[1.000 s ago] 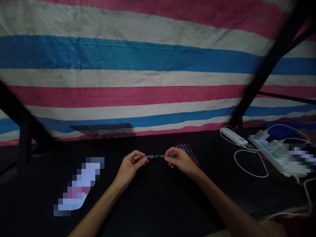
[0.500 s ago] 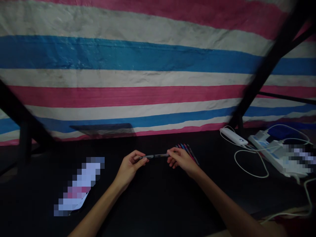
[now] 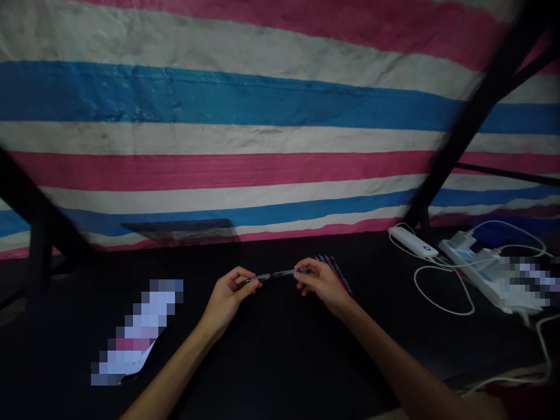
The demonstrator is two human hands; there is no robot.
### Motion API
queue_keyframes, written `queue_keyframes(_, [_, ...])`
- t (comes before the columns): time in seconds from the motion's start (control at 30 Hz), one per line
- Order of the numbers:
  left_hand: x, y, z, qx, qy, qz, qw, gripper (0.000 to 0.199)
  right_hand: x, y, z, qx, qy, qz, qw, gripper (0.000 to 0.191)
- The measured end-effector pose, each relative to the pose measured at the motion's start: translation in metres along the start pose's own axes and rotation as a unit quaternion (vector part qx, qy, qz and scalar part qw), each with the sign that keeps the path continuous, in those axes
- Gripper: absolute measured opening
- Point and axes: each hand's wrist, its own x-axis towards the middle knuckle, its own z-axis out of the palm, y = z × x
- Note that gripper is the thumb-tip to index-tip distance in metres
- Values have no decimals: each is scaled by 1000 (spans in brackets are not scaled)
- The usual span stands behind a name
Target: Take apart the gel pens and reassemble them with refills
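A slim pen [image 3: 280,273], dark with a clear or grey barrel, is held nearly level above the black table [image 3: 280,361]. My left hand [image 3: 231,294] pinches its left end between thumb and fingers. At the other end, my right hand [image 3: 321,283] grips it with thumb and fingertips, and a bit of the tip shows past them. Several pens [image 3: 339,272] in pink, blue and dark colours lie side by side on the table just behind my right hand, which partly hides them.
A pixelated phone-like object [image 3: 137,335] lies at the left. On the right are a white power bank [image 3: 411,241], a white power strip [image 3: 476,262] and looping white cables [image 3: 470,297]. Black frame bars [image 3: 472,111] rise at both sides before a striped sheet [image 3: 245,169].
The fingers of my right hand have shifted slightly left along the pen, so its right tip now shows. My left hand keeps its grip. The view has moved slightly.
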Motion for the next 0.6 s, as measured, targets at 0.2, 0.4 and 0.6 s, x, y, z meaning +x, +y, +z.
queue_keyframes(0.2, [0, 0, -1, -18, -13, -10, 1000, 16, 1, 3, 1, 51, -7, -11, 999, 26])
queue_keyframes(0.4, [1, -2, -2, -32, -5, -6, 999, 15, 4, 2, -4, 144, 30, 3, 989, 26])
queue_keyframes(0.6, [0, 2, -2, -40, 3, -14, 999, 16, 7, 4, -9, 229, 59, 9, 972, 24])
